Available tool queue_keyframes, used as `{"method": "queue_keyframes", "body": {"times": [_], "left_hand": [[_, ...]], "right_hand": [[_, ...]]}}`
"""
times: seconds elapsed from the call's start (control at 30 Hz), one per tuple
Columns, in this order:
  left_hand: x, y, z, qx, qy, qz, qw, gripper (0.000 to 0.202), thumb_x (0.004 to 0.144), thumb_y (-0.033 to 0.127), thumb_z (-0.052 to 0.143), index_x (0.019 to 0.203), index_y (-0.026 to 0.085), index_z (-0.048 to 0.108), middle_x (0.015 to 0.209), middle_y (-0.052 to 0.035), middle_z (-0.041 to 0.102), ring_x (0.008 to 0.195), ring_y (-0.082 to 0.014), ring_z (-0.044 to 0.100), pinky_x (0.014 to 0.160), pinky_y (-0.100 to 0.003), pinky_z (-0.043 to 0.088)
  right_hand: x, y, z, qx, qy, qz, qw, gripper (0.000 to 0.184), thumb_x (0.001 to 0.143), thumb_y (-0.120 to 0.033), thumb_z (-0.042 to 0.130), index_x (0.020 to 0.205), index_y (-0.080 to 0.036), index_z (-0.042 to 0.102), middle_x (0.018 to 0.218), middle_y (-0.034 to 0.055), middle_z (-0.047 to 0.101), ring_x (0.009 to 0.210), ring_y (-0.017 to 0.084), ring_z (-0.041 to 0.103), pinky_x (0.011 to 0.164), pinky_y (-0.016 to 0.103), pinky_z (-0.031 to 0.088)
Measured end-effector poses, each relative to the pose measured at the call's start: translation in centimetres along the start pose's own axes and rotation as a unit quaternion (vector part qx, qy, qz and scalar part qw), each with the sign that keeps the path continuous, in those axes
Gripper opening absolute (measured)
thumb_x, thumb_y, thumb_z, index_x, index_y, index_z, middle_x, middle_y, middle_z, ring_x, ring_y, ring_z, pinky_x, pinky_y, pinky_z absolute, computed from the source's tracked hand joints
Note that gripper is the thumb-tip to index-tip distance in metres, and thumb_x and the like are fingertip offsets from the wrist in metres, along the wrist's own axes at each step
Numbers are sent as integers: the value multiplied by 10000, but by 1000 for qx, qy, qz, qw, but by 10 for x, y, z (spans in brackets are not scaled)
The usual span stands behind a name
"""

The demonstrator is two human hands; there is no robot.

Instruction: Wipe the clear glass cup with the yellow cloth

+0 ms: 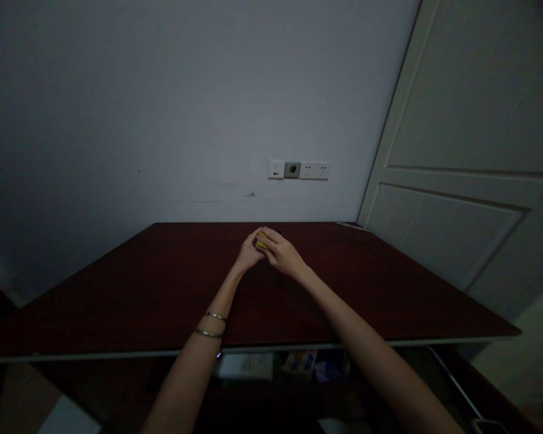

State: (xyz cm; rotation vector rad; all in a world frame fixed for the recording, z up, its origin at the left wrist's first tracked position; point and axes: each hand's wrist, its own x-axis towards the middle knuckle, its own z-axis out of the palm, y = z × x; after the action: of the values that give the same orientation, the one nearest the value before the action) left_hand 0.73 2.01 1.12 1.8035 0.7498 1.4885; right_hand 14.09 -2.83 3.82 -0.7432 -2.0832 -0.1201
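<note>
A small yellow cube (261, 240) sits between my two hands, over the far half of the dark red tabletop (163, 289). My left hand (250, 253) grips its left side with bent fingers. On the other side, my right hand (284, 253) has its fingers across the top and right of the cube, the thumb below. Fingers hide much of it, and the dim light blurs any markings. Two bracelets (209, 333) circle my left forearm.
Behind the table rises a pale wall with a row of sockets (314, 170). A white panelled door (452, 223) stands at the right. Under the tabletop's front edge, an open drawer or shelf holds a white box-like item (247, 366) and small packets (300, 363).
</note>
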Motion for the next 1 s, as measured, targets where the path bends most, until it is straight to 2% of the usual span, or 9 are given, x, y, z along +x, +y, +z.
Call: {"method": "queue_keyframes", "body": {"times": [0.17, 0.23, 0.5, 0.57, 0.67, 0.77, 1.0], "left_hand": [[-3, 14, 7, -15, 9, -52, 999, 724, 485, 153, 750, 1151, 90, 475, 1094, -136, 576, 946, -213, 553, 834, -327, 443], [-3, 14, 8, -20, 7, -56, 998, 691, 489, 171, 753, 1121, 81, 487, 1054, -132, 591, 914, -200, 563, 808, -312, 450], [0, -1, 4, -65, -18, -32, 997, 662, 491, 166, 718, 1106, 78, 488, 1004, -106, 599, 839, -169, 578, 758, -280, 452], [-1, -2, 5, -79, -30, -24, 996, 626, 521, 180, 708, 1102, 83, 493, 1007, -103, 597, 841, -164, 575, 759, -278, 449], [-2, -4, 7, -88, -44, -16, 995, 582, 549, 203, 712, 1082, 90, 509, 1023, -102, 589, 875, -162, 567, 792, -281, 438], [-2, -7, 7, -81, -45, -28, 995, 612, 533, 212, 730, 1089, 91, 505, 1017, -101, 591, 872, -161, 569, 791, -282, 439], [-3, 0, 5, -27, -37, -32, 998, 536, 525, 194, 701, 1024, 80, 541, 854, -51, 621, 716, -124, 563, 659, -234, 447]], "right_hand": [[12, 23, -2, 69, 88, 127, 986, 309, 827, -303, 458, 1093, -223, 593, 1136, 43, 599, 1088, 185, 529, 960, 356, 404], [13, 25, -2, 86, 95, 137, 982, 311, 821, -315, 469, 1090, -223, 596, 1119, 41, 610, 1078, 187, 538, 956, 356, 408], [-4, 2, -17, 63, -14, -6, 998, 362, 817, -231, 475, 1174, -257, 529, 1347, 13, 396, 1247, 178, 358, 1043, 362, 304], [-1, 7, -21, 62, -24, -3, 998, 356, 811, -227, 484, 1162, -265, 537, 1322, 12, 431, 1236, 181, 375, 1034, 369, 319], [9, 19, -20, 62, 4, 42, 997, 306, 811, -244, 491, 1101, -233, 590, 1177, 44, 573, 1152, 193, 476, 984, 370, 378], [15, 24, -17, 46, 22, 71, 996, 280, 808, -248, 498, 1058, -219, 619, 1088, 54, 626, 1099, 202, 523, 959, 367, 401], [1, -1, -22, 27, -47, -13, 998, 351, 797, -197, 492, 1140, -230, 561, 1317, 51, 437, 1229, 193, 383, 1025, 373, 324]]}}
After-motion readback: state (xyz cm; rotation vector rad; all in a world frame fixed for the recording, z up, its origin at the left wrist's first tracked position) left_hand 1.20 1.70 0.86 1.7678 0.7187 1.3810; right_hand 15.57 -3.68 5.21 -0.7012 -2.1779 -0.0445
